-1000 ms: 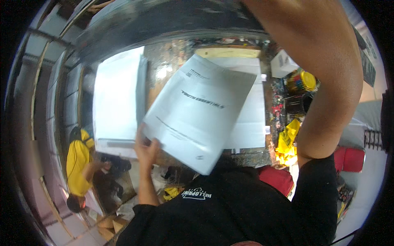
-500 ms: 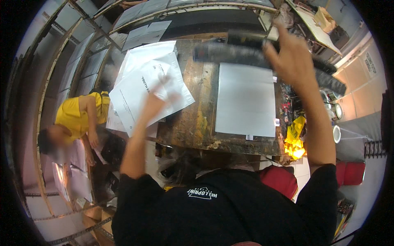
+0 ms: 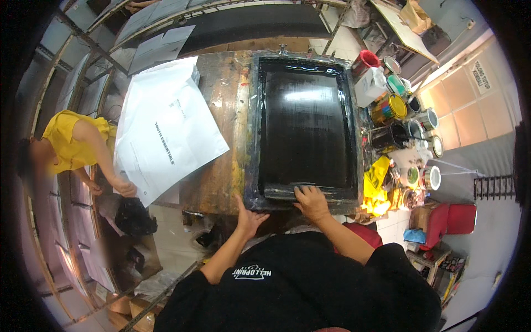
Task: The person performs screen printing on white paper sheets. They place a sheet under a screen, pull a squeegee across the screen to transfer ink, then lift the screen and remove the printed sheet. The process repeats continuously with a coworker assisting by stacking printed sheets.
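A screen-printing frame (image 3: 255, 127) with dark, wet-looking mesh (image 3: 304, 133) lies flat on the wooden table. Across the near end of its mesh rests a squeegee (image 3: 280, 192). My right hand (image 3: 314, 203) is closed on the squeegee, fingers over its top. At the frame's near left corner is my left hand (image 3: 250, 220), thumb raised and fingers apart, holding nothing; whether it touches the frame I cannot tell. Left of the frame lies a pile of white printed bags (image 3: 166, 124), the top one turned askew. What lies beneath the frame is hidden.
Paint cans, among them a yellow-rimmed can (image 3: 390, 108), crowd the table's right side beside a yellow cloth (image 3: 376, 180). A co-worker in a yellow shirt (image 3: 74, 138) is at the left, one hand near the bags. Racks (image 3: 61, 193) stand left; a red chair (image 3: 459, 219) is at right.
The frame, raised at the back before, now lies flat over the spot where a white sheet showed. My right hand came down to the squeegee; my left hand left the bags for the near edge.
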A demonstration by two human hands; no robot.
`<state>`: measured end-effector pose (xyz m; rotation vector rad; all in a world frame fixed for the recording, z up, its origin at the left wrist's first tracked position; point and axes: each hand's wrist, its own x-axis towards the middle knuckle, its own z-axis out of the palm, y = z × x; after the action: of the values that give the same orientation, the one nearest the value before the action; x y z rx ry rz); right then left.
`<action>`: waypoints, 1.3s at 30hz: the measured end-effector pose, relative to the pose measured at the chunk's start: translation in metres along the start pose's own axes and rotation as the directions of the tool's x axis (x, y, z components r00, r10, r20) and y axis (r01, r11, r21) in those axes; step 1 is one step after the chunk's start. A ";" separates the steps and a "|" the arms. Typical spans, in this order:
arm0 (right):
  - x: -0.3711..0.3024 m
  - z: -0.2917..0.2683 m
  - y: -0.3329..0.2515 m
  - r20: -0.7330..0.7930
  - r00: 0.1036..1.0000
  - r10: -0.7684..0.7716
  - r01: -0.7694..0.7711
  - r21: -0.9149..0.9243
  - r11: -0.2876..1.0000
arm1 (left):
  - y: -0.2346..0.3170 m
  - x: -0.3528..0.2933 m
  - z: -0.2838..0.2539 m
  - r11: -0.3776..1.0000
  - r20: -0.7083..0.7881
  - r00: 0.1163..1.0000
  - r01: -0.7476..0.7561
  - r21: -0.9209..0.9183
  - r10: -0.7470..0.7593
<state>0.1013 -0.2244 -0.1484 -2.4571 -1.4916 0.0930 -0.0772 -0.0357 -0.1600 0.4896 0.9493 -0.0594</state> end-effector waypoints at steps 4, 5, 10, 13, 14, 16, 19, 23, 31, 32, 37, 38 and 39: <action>0.087 0.010 0.055 -0.066 0.996 -0.059 0.052 -0.092 0.994 | -0.005 0.004 -0.004 0.999 -0.075 0.996 0.040 -0.010 -0.041; 0.121 0.012 0.074 -0.106 0.993 -0.054 0.044 -0.096 0.994 | -0.003 0.001 0.005 0.999 -0.134 0.990 0.037 0.008 -0.035; 0.300 -0.001 0.169 -0.173 0.984 -0.043 0.030 -0.078 0.997 | 0.008 -0.011 0.024 0.997 -0.201 0.976 0.073 -0.035 -0.079; 0.393 -0.034 0.223 0.049 0.998 -0.046 0.048 -0.041 0.998 | 0.012 -0.022 0.038 1.000 -0.225 0.974 0.023 0.018 -0.019; 0.413 -0.046 0.230 0.092 0.996 0.008 -0.003 -0.062 0.998 | 0.011 -0.028 0.039 1.000 -0.231 0.973 0.007 0.015 -0.003; 0.434 -0.053 0.251 0.038 0.999 -0.021 0.024 -0.073 0.997 | 0.010 -0.031 0.033 1.000 -0.241 0.971 -0.011 0.012 0.014; 0.419 -0.034 0.250 -0.112 0.993 -0.046 0.032 -0.127 0.991 | 0.009 -0.040 0.033 0.999 -0.256 0.966 -0.033 0.038 0.042; 0.333 -0.022 0.193 -0.164 0.981 -0.103 0.083 -0.125 0.989 | -0.004 -0.039 0.017 0.988 -0.158 0.977 -0.131 0.082 0.143; 0.080 -0.118 0.005 0.120 0.990 0.072 -0.073 0.005 0.997 | 0.020 -0.077 0.033 0.957 0.104 0.956 -0.281 0.074 0.273; 0.065 -0.144 -0.014 0.136 0.989 0.065 -0.069 0.021 0.997 | 0.024 -0.082 0.028 0.951 0.148 0.944 -0.305 0.051 0.295; 0.077 -0.258 -0.059 -0.254 0.963 -0.092 0.044 -0.187 0.981 | 0.094 -0.125 0.075 0.772 0.681 0.469 -0.592 -0.229 0.562; 0.092 -0.267 -0.058 -0.417 0.898 -0.138 0.033 -0.250 0.968 | 0.102 -0.115 0.087 0.651 0.658 0.415 -0.744 -0.153 0.628; 0.107 -0.282 -0.052 -0.456 0.879 -0.141 -0.007 -0.308 0.951 | 0.104 -0.100 0.106 0.518 0.652 0.347 -0.852 -0.082 0.674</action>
<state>0.1601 -0.1617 0.1450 -2.3914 -1.4414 -0.7532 -0.0278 -0.0050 0.0095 1.0867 -0.0545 0.5218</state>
